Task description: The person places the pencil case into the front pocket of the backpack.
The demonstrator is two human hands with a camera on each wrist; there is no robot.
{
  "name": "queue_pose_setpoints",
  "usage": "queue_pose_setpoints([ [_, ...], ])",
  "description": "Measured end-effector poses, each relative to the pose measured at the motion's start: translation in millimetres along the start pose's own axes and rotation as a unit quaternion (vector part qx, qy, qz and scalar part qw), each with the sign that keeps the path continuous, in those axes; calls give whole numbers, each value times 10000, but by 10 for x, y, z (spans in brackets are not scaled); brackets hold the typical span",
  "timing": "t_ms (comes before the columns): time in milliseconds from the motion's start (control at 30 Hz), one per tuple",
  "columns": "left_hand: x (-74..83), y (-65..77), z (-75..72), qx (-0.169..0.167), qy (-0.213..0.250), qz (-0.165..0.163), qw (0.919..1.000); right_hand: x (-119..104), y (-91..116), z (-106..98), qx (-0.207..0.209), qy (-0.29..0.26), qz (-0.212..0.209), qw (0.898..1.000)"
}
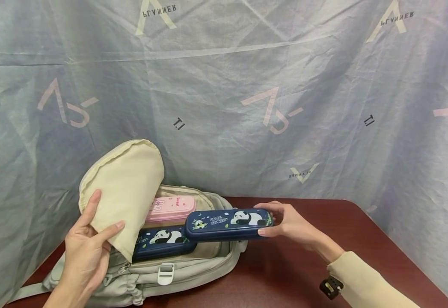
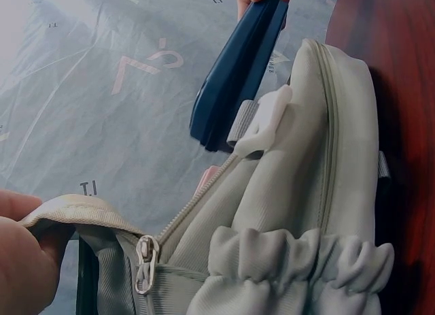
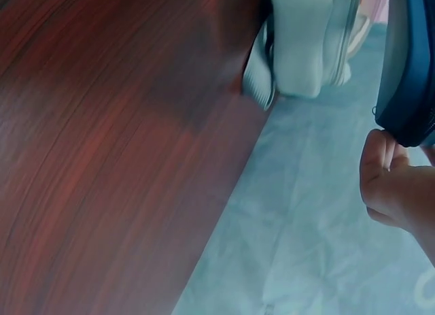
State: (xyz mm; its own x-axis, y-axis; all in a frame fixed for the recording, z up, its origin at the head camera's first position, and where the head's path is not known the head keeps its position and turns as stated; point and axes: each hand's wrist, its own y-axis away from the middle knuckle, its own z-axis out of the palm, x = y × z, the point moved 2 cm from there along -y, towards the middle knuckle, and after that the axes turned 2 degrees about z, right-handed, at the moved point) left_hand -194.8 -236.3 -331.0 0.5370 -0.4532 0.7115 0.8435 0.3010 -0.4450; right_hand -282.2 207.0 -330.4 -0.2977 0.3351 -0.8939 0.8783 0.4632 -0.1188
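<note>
A pale backpack (image 1: 193, 278) lies on the table with its zip undone. My left hand (image 1: 89, 248) pinches the cream flap (image 1: 127, 192) between thumb and fingers and holds it raised. Inside the backpack are a pink pencil case (image 1: 175, 207) and a navy panda pencil case (image 1: 164, 241), both partly hidden by the flap. With thumb and fingers, my right hand (image 1: 291, 224) grips the right end of another navy panda pencil case (image 1: 227, 224). That case is held above the backpack's right side, its left end overlapping the navy case inside. The left wrist view shows the held case (image 2: 238, 70) beyond a white buckle (image 2: 265, 121).
The backpack stands on a dark red wooden table (image 1: 304, 273). A grey printed cloth (image 1: 224, 107) hangs behind and around it. A strap (image 1: 27, 293) trails off at the lower left. A zip pull (image 2: 146, 260) hangs near the flap's corner.
</note>
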Motion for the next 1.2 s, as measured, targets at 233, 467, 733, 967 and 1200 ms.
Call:
queue_pose_setpoints([
  [233, 7, 5, -9, 66, -1, -9, 10000, -89, -143, 241, -82, -92, -179, 9998],
  [467, 9, 17, -14, 47, 18, 21, 10000, -134, -254, 467, -110, -354, -71, 9993],
  [733, 19, 24, -17, 99, -40, -73, 9999, -194, -374, 691, -16, -443, 68, 9990],
  [967, 27, 24, -13, 125, -41, -76, 9999, -275, -489, 867, -103, -439, -6, 9990],
  [1200, 31, 16, 20, -31, 41, -56, 10000, -331, -556, 997, -22, -384, 52, 9992],
])
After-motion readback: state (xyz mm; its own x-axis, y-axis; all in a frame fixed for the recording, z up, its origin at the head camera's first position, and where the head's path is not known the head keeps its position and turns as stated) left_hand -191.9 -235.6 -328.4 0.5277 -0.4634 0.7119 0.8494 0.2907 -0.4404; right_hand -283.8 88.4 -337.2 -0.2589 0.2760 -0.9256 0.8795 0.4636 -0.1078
